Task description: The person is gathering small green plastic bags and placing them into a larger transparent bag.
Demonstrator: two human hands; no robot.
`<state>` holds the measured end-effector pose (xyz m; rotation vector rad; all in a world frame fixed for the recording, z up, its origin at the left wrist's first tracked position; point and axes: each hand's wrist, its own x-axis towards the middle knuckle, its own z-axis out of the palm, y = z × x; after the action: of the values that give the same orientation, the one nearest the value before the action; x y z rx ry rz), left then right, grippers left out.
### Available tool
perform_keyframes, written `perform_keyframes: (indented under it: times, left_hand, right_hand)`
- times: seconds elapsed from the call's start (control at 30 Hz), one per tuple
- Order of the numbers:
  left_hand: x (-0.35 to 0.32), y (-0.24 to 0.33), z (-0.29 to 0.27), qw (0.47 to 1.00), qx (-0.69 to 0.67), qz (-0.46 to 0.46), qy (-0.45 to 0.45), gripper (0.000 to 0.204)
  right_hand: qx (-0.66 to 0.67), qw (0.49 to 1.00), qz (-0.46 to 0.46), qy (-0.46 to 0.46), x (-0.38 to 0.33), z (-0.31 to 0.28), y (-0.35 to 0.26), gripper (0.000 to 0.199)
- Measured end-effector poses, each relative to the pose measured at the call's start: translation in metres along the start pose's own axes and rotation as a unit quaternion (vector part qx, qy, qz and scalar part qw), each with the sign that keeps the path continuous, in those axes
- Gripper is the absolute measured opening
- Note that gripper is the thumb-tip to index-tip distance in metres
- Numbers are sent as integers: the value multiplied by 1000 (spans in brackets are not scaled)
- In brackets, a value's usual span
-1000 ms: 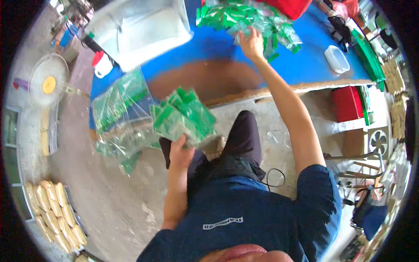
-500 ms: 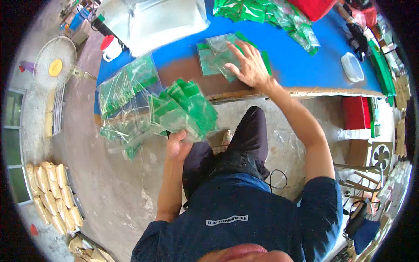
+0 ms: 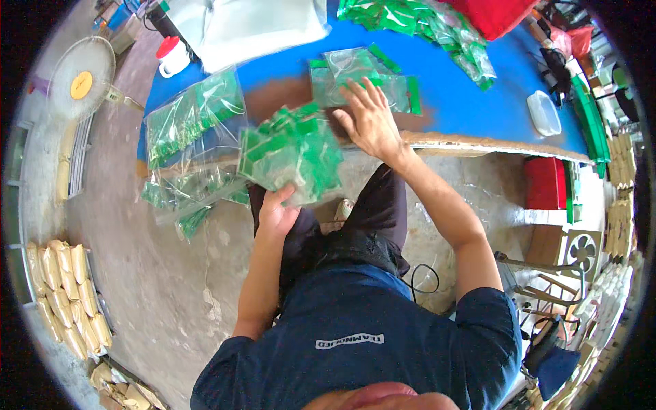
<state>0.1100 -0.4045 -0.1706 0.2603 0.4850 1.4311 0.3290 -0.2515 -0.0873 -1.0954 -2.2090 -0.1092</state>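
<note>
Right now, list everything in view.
held packets: several, green/clear, left hand
loose packets: few, green/clear, under right hand
packet pile: one, green, far table
bagged packets: several, green, table left
plastic sheets: stack, whitish, far left
jar: one, white/red, table left
container: one, clear, table right
table: one, blue, centre
round fan: one, yellow hub, left
sacks: many, tan, left floor
box: one, red, beneath table right
clutter: uncounted, mixed, right rim
left hand: one, bare, centre
right hand: one, bare, over table
</note>
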Motion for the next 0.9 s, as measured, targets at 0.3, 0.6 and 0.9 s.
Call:
perform_keyframes:
  times: [0.3,0.6,0.9]
  left_hand:
    - [-1,1,-9,998,-52,45,4,49]
    - [-26,12,4,997,-8,74,13,57]
    - [-1,20,-13,998,3,55,43,56]
  right_hand:
    - [158,971,-103,-150,-26,19,-10,39]
    - [-42,997,-46,-35,40,74,-6,45]
    - [441,879,161,-80,9,16,-41,44]
